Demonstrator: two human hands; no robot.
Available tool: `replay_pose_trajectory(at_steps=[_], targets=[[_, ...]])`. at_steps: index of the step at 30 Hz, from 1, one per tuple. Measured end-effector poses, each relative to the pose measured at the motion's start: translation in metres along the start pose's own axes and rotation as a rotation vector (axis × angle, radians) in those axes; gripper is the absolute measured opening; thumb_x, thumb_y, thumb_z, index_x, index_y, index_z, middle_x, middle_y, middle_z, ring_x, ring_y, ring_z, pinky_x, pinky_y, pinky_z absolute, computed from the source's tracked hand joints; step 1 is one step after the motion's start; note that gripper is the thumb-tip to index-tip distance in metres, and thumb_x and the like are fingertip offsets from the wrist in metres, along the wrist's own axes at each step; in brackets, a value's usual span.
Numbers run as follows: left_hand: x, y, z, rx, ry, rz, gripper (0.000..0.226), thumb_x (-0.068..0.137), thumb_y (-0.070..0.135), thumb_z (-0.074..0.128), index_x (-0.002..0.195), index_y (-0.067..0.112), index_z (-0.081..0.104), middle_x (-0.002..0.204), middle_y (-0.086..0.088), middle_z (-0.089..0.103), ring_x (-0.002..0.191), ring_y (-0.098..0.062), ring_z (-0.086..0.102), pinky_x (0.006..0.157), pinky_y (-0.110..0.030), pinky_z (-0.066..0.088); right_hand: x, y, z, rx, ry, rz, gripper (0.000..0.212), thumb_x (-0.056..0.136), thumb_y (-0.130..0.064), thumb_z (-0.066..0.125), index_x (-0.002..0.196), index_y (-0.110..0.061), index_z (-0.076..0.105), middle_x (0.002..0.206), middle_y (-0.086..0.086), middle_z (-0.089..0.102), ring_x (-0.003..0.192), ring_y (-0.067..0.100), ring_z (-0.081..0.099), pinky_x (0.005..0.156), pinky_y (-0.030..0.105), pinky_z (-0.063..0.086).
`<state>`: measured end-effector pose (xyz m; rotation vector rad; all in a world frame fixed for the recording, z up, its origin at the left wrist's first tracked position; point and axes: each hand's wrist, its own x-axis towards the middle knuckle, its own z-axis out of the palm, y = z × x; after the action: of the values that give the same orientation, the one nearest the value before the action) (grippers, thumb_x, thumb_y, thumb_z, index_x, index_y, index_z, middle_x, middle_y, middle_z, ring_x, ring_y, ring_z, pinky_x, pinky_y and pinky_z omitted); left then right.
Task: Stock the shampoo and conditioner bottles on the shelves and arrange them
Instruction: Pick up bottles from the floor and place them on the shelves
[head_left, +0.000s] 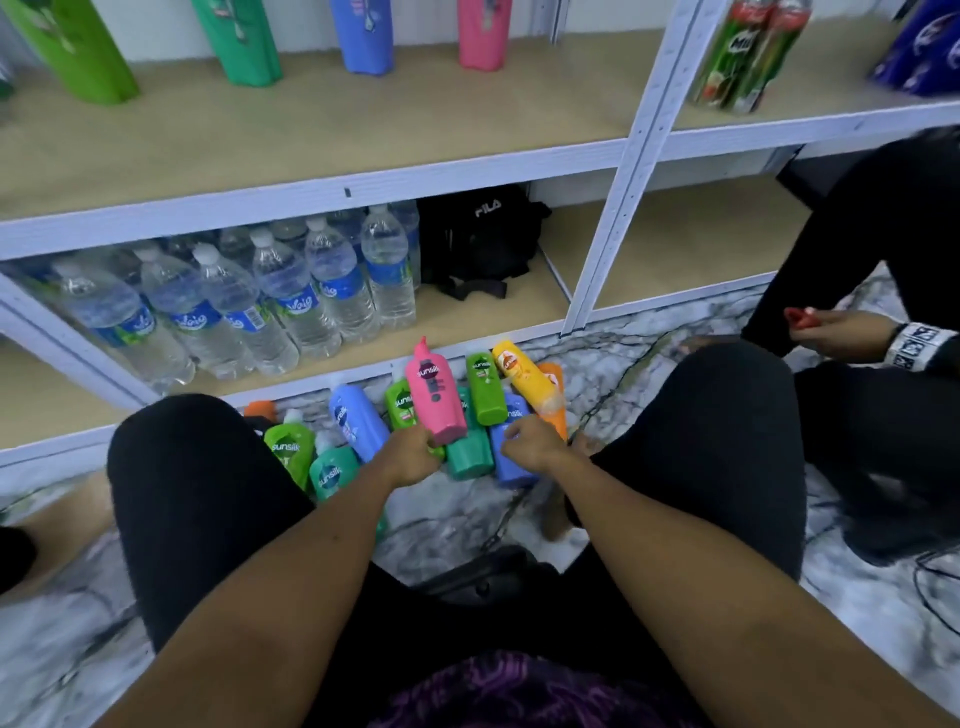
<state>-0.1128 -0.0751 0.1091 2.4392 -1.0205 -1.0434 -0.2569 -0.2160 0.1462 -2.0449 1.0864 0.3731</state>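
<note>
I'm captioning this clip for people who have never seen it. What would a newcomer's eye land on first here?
First, the pink bottle that the left hand grips and lifts above a bright heap of bottles on the marble floor, with the right hand reaching in beside it, near a yellow bottle. Next, the water bottles crowding the bottom shelf, and four coloured bottles standing on the shelf above.
</note>
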Motion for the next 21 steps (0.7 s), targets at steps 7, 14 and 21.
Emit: replay_pose_trajectory(at_steps=[7,14,21], targets=[[0.036,0.025,-0.013,-0.176,0.056,-0.033,0.043,0.084,0.037,0.071,0.113,0.006,0.065,0.111,-0.009,0.063,0.098,-0.027,0.059,0.075,-0.029,0.048,0.038,0.007,-0.023,0.047,0.075,0.073,0.03,0.09,-0.015,0.057,0.113,0.004,0.062,0.114,0.024,0.063,0.101,0.033,0.06,0.086,0.041,0.05],[0.097,0.027,-0.014,-0.286,0.086,-0.12,0.028,0.089,0.009,0.061,0.117,0.006,0.065,0.123,-0.011,0.062,0.106,-0.026,0.059,0.081,-0.027,0.049,0.098,0.017,-0.039,0.019,0.092,0.123,0.026,0.088,-0.014,0.059,0.11,-0.001,0.064,0.112,0.019,0.063,0.101,0.033,0.061,0.086,0.04,0.053],[0.17,0.043,-0.001,-0.417,0.022,-0.156,0.016,0.086,0.012,0.066,0.099,0.003,0.071,0.104,-0.015,0.07,0.087,-0.024,0.064,0.082,-0.032,0.053,0.169,0.033,-0.042,0.034,0.047,0.165,0.033,0.089,-0.017,0.06,0.121,-0.006,0.059,0.126,0.018,0.056,0.113,0.031,0.055,0.081,0.03,0.046]])
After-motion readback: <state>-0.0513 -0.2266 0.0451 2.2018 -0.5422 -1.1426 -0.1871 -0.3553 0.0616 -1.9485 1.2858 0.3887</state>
